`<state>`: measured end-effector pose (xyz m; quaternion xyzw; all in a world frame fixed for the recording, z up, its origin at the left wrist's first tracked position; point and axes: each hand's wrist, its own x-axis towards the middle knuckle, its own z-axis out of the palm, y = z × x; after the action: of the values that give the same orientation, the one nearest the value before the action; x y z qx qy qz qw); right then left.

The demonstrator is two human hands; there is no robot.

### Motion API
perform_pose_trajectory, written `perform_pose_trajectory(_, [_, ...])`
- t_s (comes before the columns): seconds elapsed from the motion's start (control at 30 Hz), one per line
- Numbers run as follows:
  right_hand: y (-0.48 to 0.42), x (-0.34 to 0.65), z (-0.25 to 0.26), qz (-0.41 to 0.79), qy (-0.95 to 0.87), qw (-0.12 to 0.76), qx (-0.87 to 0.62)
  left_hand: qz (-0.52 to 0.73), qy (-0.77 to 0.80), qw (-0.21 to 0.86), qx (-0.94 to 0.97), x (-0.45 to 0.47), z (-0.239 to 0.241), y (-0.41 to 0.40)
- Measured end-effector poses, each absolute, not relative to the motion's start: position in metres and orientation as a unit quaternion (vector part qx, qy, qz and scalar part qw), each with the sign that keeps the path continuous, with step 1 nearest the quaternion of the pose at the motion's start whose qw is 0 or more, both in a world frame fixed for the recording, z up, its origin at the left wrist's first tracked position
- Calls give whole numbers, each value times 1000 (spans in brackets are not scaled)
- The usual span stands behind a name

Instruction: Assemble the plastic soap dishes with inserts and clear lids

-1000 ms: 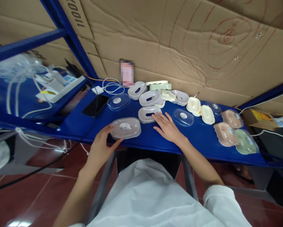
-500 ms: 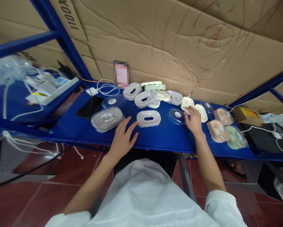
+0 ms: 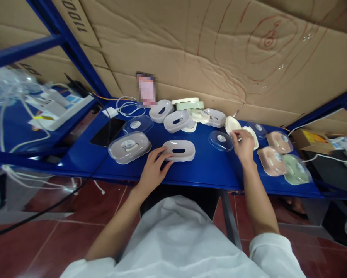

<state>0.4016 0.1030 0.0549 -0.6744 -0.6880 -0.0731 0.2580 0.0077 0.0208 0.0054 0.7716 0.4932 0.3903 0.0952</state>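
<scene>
My left hand point(image 3: 155, 166) grips the left end of a grey soap dish point(image 3: 187, 150) with an oval slot in its floor. Its thumb lies at the front edge and its fingers at the left rim. On the right, my right hand point(image 3: 244, 147) has its fingertips pinched at the near edge of a cream soap dish insert point(image 3: 232, 123); the exact contact is partly hidden. A second cream piece point(image 3: 253, 135) lies behind that hand. Left of it rests a clear lid point(image 3: 220, 140) with a round label. A lidded grey soap dish point(image 3: 129, 148) sits beside my left hand.
Several grey, cream and green dish parts point(image 3: 187, 105) are heaped at the back. Lidded pink dishes point(image 3: 272, 161) and a green one point(image 3: 296, 169) stand at right. Another clear lid point(image 3: 138, 124), a black phone point(image 3: 108, 132) and a white charger point(image 3: 110, 112) lie left on the blue table.
My left hand has moved right and taken hold of the grey dish, which has shifted slightly towards me. The fingers of my right hand have drawn together at the cream insert.
</scene>
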Motion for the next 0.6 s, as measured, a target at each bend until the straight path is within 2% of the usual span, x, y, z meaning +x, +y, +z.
perform_pose_trajectory(0.07, [72, 386, 52, -43, -748, 288, -596, 428, 503, 93, 745, 7, 9, 19])
perform_pose_trajectory(0.17, [33, 353, 41, 27, -832, 277, -480, 457, 503, 96, 727, 7, 14, 19])
perform_pose_trajectory(0.27, [20, 334, 30, 72, -861, 269, -425, 445, 482, 90, 749, 10, 14, 20])
perform_pose_trajectory(0.4, [37, 351, 26, 10, -821, 290, -492, 417, 453, 87, 783, 17, 12, 25])
perform_pose_trajectory(0.5, [51, 374, 25, -50, -778, 251, -574, 416, 425, 93, 798, 24, 14, 34])
perform_pose_trajectory(0.6, [52, 379, 23, -60, -767, 231, -595, 403, 406, 109, 813, 34, 20, 47])
